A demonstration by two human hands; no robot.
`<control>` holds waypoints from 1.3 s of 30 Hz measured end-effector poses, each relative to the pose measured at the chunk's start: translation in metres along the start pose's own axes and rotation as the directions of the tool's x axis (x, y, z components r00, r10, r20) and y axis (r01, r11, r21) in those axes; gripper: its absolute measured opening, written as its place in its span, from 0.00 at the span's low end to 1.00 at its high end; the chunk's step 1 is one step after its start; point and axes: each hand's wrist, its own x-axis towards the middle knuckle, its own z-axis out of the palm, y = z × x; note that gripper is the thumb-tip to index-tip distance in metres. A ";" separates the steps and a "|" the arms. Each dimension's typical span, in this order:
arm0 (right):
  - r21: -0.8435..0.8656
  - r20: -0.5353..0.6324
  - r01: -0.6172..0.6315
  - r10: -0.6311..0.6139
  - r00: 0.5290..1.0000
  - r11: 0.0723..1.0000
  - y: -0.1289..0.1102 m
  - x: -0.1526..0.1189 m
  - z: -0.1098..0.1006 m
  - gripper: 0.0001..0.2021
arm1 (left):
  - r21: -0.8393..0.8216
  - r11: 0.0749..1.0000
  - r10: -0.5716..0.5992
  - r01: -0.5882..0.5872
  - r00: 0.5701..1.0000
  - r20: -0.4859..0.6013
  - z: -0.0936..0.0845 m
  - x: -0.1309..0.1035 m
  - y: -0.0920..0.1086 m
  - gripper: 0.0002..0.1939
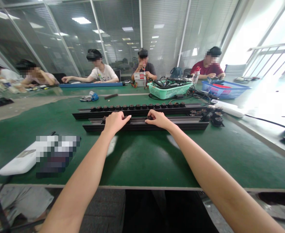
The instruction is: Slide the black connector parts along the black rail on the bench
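A long black channel-shaped rail (142, 127) lies crosswise on the table in front of me. My left hand (113, 123) rests over its left half, thumb and fingers closed around a small black part that is mostly covered. Farther right along the same rail, my right hand (158, 119) pinches another small black part (149, 118) between thumb and forefinger. Just behind lies a second black rail (132, 111), carrying a row of several small black parts with brownish tops (131, 107). Loose parts of a similar look (217, 119) are heaped at the rails' right end.
A green basket (168, 92) full of black cables and a blue basket (226, 90) stand farther back. A white device (26, 158) and a blurred-out flat item (58, 158) lie at left. Blue-grey gloves (90, 96) lie beyond the rails. Several people sit around the table.
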 end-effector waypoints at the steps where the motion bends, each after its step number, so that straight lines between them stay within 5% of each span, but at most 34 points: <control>1: -0.008 -0.006 0.002 -0.002 1.000 1.000 0.000 0.000 0.001 0.14 | -0.001 1.000 0.002 -0.002 1.000 -0.001 0.000 0.000 0.000 0.27; 39: -0.127 -0.030 0.033 -0.037 0.999 0.991 0.003 0.003 0.006 0.12 | 0.006 1.000 -0.006 0.006 1.000 -0.002 0.000 0.000 0.000 0.26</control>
